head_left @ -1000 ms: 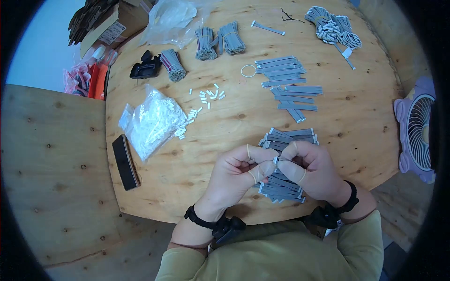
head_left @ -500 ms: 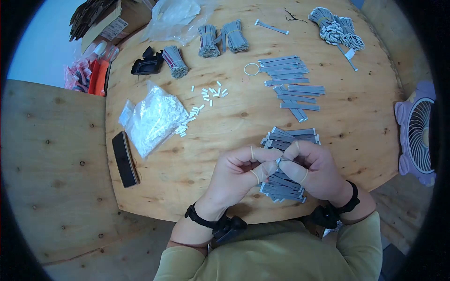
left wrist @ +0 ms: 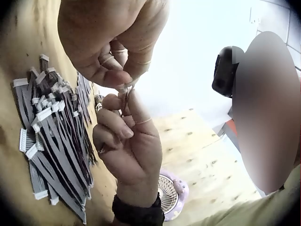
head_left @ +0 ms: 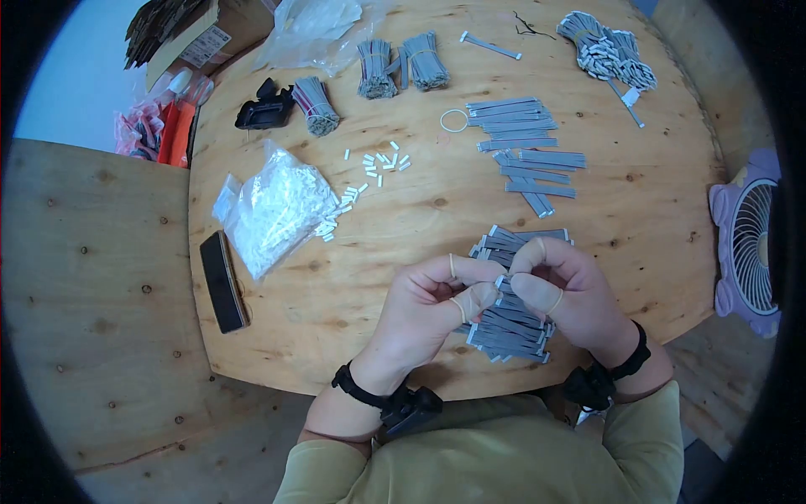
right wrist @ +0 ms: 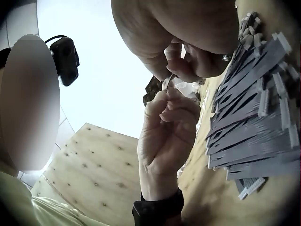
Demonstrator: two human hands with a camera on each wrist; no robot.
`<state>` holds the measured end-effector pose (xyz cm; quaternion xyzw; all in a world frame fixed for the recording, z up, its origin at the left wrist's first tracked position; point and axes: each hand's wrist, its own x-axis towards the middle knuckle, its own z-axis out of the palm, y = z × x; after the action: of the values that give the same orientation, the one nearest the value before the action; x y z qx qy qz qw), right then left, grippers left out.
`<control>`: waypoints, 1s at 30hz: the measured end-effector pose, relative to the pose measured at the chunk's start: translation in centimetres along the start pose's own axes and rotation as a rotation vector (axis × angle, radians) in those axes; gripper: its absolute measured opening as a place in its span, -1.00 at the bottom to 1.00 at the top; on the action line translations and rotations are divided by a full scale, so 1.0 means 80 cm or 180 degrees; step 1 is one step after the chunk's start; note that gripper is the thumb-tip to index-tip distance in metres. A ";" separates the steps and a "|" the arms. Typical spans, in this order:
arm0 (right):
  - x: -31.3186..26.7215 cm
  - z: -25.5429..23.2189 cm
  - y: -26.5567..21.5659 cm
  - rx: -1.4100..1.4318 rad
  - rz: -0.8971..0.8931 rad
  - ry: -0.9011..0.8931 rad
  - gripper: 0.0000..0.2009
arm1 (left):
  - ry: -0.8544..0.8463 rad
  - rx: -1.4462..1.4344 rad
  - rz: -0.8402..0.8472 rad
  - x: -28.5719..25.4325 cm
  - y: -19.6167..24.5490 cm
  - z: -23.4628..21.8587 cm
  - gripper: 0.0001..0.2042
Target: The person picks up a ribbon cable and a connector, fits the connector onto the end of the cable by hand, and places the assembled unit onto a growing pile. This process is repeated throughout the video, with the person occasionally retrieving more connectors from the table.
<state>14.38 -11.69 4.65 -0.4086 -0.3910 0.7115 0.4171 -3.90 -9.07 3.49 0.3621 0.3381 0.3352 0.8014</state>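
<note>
Thumb and forefinger of my left hand (head_left: 424,302) pinch the white connector end (head_left: 501,283) of a short grey ribbon cable. Opposite it, my right hand (head_left: 575,294) holds the same small piece between thumb and forefinger. The fingertips nearly meet, and most of the cable is hidden by them. In the right wrist view a thin strip of the cable (right wrist: 168,81) shows between the hands. Both hands wear pale finger cots on thumb and forefinger. Just beneath them lies a pile of grey ribbon cables (head_left: 508,332) with white connectors.
Beyond the hands lie loose ribbon cables (head_left: 516,126) in a row. To the left are a bag of white parts (head_left: 281,210), scattered white pieces (head_left: 369,172) and a phone (head_left: 222,281). Banded cable bundles (head_left: 424,63) lie at the back; a purple fan (head_left: 751,244) stands right.
The right hand's thumb and forefinger have shifted slightly apart at the connector, and more of the white end shows. The left hand keeps its pinch. The head view has shifted a little.
</note>
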 end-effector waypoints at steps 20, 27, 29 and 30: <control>0.001 -0.003 -0.004 -0.0228 -0.0172 -0.0110 -0.94 | -0.0114 -0.0858 -0.0350 0.006 -0.003 0.002 -0.80; 0.001 -0.002 -0.004 -0.0208 -0.0133 -0.0055 -0.94 | -0.0311 -0.0849 -0.0340 0.005 -0.003 0.000 -0.82; 0.001 -0.002 -0.005 -0.0188 -0.0115 -0.0043 -0.94 | -0.0221 -0.0875 -0.0360 0.006 -0.003 0.001 -0.80; 0.001 -0.002 -0.005 -0.0176 -0.0102 -0.0038 -0.94 | -0.0175 -0.0888 -0.0371 0.006 -0.003 0.002 -0.79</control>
<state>14.60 -11.46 4.93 -0.4094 -0.4195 0.6960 0.4147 -3.46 -8.88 3.25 0.2361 0.2866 0.3219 0.8709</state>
